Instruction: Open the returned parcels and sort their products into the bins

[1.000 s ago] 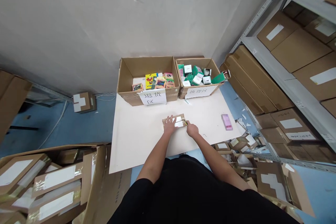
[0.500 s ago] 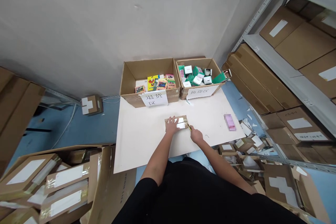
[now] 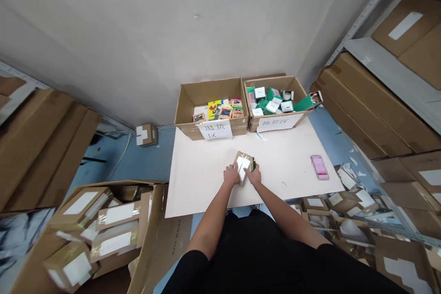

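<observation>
Left hand (image 3: 232, 174): fingers and thumb closed on the left side of the parcel, near the end closest to the person.
Right hand (image 3: 254, 175): closed around a yellow-and-black cutter (image 3: 253, 164), with the thumb side against the parcel's right side.
Parcel: a small brown cardboard box (image 3: 245, 155) with shiny tape and a white label, between the two hands, around the middle of the white table (image 3: 196, 183) and slanted to its near edge; whether it is fully flat on the surface cannot be told.
Table, right side: a pink rectangular item (image 3: 320, 167), pixelated, near the right edge; a thin dark curl (image 3: 284, 184) lies near the front edge.
Table, far edge: two open brown cartons side by side. The left carton (image 3: 189, 129) holds flat yellow and pink packs (image 3: 222, 109); the right carton (image 3: 253, 125) holds small green-and-white boxes (image 3: 272, 101). Each bears a handwritten white paper sign (image 3: 216, 129).
Floor, left: a large open carton (image 3: 156, 220) full of labelled brown parcels (image 3: 119, 213).
Right side: metal shelving (image 3: 386, 62) with brown boxes.
Behind: a plain grey wall (image 3: 155, 32).
</observation>
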The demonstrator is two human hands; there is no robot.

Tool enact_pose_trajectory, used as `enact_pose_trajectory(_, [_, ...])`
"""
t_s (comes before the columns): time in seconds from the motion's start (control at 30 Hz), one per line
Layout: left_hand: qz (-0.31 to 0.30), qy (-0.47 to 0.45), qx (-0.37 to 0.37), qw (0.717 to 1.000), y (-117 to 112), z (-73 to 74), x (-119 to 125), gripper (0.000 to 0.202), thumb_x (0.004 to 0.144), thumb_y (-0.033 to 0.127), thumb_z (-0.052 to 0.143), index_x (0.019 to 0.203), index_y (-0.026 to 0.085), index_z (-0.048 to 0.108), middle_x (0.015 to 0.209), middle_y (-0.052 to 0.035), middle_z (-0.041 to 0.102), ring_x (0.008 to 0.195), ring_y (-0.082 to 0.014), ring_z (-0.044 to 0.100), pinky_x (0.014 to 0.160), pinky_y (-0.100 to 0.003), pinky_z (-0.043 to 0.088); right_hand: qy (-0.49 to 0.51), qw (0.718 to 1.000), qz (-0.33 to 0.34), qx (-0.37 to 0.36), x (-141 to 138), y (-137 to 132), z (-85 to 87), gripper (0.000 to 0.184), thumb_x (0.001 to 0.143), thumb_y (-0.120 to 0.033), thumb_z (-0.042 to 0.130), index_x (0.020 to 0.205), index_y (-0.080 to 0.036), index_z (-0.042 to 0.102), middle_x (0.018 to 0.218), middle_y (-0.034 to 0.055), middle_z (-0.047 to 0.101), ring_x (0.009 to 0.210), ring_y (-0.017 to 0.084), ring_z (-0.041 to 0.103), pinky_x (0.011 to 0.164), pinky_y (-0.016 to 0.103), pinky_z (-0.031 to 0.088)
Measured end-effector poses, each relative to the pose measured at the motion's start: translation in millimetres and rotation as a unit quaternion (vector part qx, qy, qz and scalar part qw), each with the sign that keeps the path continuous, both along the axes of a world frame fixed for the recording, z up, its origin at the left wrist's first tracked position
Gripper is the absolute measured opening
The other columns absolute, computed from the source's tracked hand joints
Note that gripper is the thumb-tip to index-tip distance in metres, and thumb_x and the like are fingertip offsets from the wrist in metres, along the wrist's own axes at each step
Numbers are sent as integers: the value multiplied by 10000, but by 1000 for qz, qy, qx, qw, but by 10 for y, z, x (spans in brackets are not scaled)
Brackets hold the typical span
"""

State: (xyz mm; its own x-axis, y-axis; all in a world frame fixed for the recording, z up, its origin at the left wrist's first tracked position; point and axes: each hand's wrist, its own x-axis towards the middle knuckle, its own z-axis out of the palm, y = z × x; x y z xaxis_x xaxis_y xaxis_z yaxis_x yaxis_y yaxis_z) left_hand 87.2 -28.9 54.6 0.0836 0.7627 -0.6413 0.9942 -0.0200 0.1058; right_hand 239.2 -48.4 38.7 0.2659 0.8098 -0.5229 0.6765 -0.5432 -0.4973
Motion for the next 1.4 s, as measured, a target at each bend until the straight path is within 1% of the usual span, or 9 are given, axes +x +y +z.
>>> enact_pose_trajectory(0.13, [40,-19,-25,999,-180,17,-165,918,951,373,544,1704,108,91,1528,-247,532,1339,-347,558,1021,-437,503,15,1000,3,14,-209,497,99,783,936,-540,690,1549,-183,357,1277,144,737,1186,288,716,916,323,539])
enact_pose_trajectory(0.27, [22,-19,35,999,-64,100,-277,649,964,316,513,1586,148,439,1516,-224,548,1366,-351,531,1044,-455,503,13,998,35,44,-152,804,264,771,958,-549,662,1563,-188,349,1290,146,734,1187,288,709,934,316,520])
enact_pose_trajectory(0.37, [-11,-26,89,996,128,137,-397,583,970,290,508,1548,213,493,1636,-176,439,1501,-339,409,1122,-474,462,20,999,-2,46,-41,623,295,737,992,-560,595,1565,-175,341,1321,153,721,1216,291,698,942,322,522])
enact_pose_trajectory(0.6, [-70,-22,62,995,60,-90,-495,981,887,250,620,1719,229,100,1801,-128,-49,1658,-341,-68,1255,-562,299,28,1000,-9,5,-127,-312,58,704,1022,-570,524,1580,-191,324,1319,154,723,1173,293,725,905,339,539])
enact_pose_trajectory(0.73, [-23,19,65,997,-135,-174,-370,1011,857,266,641,1718,160,122,1788,-197,2,1649,-408,8,1231,-596,322,-11,1000,1,8,-147,52,64,651,1022,-465,560,1574,-196,345,1300,150,731,1176,277,723,891,315,537])
enact_pose_trajectory(0.93, [4,29,82,996,-177,-74,-312,782,938,343,556,1660,125,350,1682,-244,381,1622,-412,181,1287,-630,159,9,999,-9,30,15,797,243,707,1011,-487,571,1594,-171,325,1216,134,751,1050,245,746,847,290,556])
enact_pose_trajectory(1.03, [12,-19,126,992,-128,-63,-355,688,1033,440,408,1676,205,341,1749,-143,295,1638,-359,164,1285,-566,241,80,996,-16,47,147,690,311,608,1083,-381,335,1647,-203,196,1083,60,766,728,170,738,718,256,565])
enact_pose_trajectory(1.13, [-13,-46,113,992,-110,-136,-410,691,1058,482,362,1709,282,244,1796,-47,164,1657,-328,86,1305,-548,214,112,993,32,19,265,389,366,619,1060,-263,334,1656,-258,163,1059,13,760,556,116,660,671,231,554])
enact_pose_trajectory(1.4, [-2,-72,133,989,-184,-307,-429,731,1064,571,335,1720,296,166,1801,-24,89,1662,-324,27,1327,-562,148,-43,976,211,-11,208,228,569,510,1074,-217,414,1578,-296,403,1164,53,766,990,207,737,820,257,509])
